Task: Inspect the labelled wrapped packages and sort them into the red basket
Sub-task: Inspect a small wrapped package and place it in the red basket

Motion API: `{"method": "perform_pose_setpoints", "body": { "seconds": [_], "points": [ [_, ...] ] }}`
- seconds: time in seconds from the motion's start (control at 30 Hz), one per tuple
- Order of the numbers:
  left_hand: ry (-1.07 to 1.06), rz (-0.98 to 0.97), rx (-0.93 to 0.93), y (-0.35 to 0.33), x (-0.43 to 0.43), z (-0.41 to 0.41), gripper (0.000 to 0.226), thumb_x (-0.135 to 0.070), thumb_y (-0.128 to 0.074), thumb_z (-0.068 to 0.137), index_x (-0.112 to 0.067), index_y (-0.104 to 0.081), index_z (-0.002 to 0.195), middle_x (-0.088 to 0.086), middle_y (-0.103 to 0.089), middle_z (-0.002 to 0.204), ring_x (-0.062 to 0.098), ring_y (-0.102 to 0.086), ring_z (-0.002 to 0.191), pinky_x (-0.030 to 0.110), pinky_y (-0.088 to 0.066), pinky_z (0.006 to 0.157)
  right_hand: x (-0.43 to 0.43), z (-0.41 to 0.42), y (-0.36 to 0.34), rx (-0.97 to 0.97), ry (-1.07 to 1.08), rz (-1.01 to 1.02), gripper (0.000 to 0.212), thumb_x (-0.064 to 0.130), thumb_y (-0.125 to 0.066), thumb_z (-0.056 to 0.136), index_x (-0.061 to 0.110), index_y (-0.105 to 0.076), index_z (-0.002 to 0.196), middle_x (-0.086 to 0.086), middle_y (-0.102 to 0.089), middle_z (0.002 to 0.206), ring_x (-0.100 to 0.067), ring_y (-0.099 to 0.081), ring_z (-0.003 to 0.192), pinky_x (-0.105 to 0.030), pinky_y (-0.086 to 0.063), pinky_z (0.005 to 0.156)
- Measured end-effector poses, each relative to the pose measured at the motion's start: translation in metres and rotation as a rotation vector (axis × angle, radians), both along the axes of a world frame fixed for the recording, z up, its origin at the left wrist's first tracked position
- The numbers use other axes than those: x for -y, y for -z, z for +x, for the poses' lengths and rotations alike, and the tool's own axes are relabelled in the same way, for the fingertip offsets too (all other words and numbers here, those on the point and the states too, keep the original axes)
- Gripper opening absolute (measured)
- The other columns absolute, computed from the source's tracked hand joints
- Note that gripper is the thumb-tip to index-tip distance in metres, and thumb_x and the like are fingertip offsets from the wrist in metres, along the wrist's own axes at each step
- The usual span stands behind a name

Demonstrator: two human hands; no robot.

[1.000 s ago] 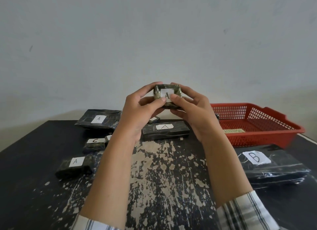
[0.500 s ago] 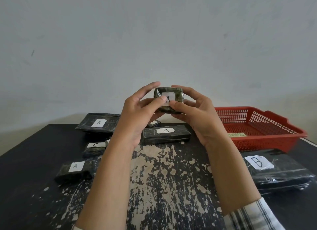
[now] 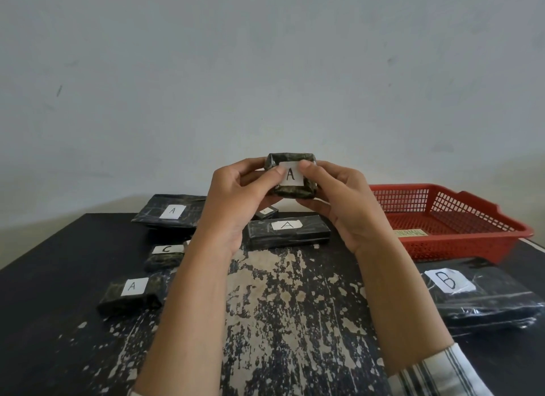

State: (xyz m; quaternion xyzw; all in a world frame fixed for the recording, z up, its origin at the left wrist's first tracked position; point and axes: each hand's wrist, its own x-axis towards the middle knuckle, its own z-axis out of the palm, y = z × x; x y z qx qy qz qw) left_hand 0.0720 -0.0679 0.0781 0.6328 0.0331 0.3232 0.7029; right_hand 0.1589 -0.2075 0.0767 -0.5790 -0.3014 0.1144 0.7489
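While both hands, left (image 3: 236,195) and right (image 3: 339,198), pinched the A-package (image 3: 292,175) in their fingers, turning it label-up before moving to the basket (image 3: 460,233) would have served best.

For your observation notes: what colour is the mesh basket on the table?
Red; the basket shows best in the head view, at right.
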Motion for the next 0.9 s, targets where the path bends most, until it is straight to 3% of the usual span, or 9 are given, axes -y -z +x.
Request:
{"method": "perform_pose_setpoints", "body": {
  "seconds": [0.2, 0.4, 0.57, 0.7, 0.9],
  "points": [
    [0.008, 0.009, -0.038, -0.001, 0.0021, 0.0012, 0.024, -0.031, -0.078, 0.086, -0.014, -0.077, 0.103, -0.006, -0.079, 0.082, 0.011, -0.077, 0.084, 0.021, -0.06, 0.07, 0.0022, 0.0012, -0.0001, 0.042, 0.019, -0.034, 0.018, 0.024, -0.069, 0.098, 0.009, -0.075, 0.107, 0.002, -0.078, 0.088, -0.008, -0.075, 0.084, -0.02, -0.059, 0.075],
    [-0.04, 0.019, -0.003, 0.0009, 0.0024, 0.0017, 0.008, -0.018, -0.075, 0.092, -0.013, -0.076, 0.099, -0.004, -0.078, 0.08, 0.008, -0.076, 0.081, 0.021, -0.059, 0.069, 0.0011, -0.0002, -0.0015, 0.036, -0.001, -0.044, 0.021, 0.026, -0.07, 0.098, 0.011, -0.076, 0.112, 0.002, -0.079, 0.09, -0.008, -0.075, 0.086, -0.02, -0.059, 0.075],
    [-0.079, 0.03, 0.015, 0.0008, 0.0012, 0.0023, 0.011, -0.018, -0.076, 0.091, -0.011, -0.078, 0.1, 0.001, -0.079, 0.085, 0.011, -0.076, 0.081, 0.024, -0.06, 0.072, 0.0044, 0.0006, -0.0014, 0.057, -0.063, -0.084, 0.028, 0.021, -0.073, 0.095, 0.015, -0.073, 0.122, -0.001, -0.08, 0.107, -0.012, -0.076, 0.1, -0.026, -0.061, 0.083],
    [-0.045, 0.011, -0.009, -0.0004, 0.0019, 0.0013, 0.016, -0.02, -0.075, 0.092, -0.011, -0.076, 0.105, -0.003, -0.079, 0.084, 0.008, -0.076, 0.082, 0.021, -0.06, 0.071, 0.0043, 0.001, -0.002, 0.051, -0.053, -0.058, 0.034, 0.007, -0.074, 0.092, 0.011, -0.071, 0.126, -0.004, -0.081, 0.104, -0.013, -0.077, 0.094, -0.024, -0.061, 0.081],
    [0.085, -0.007, -0.079, 0.0006, 0.001, -0.0012, 0.023, -0.012, -0.076, 0.089, -0.01, -0.074, 0.112, 0.005, -0.08, 0.102, 0.013, -0.077, 0.093, 0.022, -0.061, 0.077, 0.0075, 0.005, -0.0015, 0.019, -0.013, -0.025, 0.038, 0.007, -0.076, 0.09, 0.009, -0.07, 0.128, -0.006, -0.08, 0.106, -0.012, -0.077, 0.091, -0.02, -0.058, 0.078]
  ]
}}
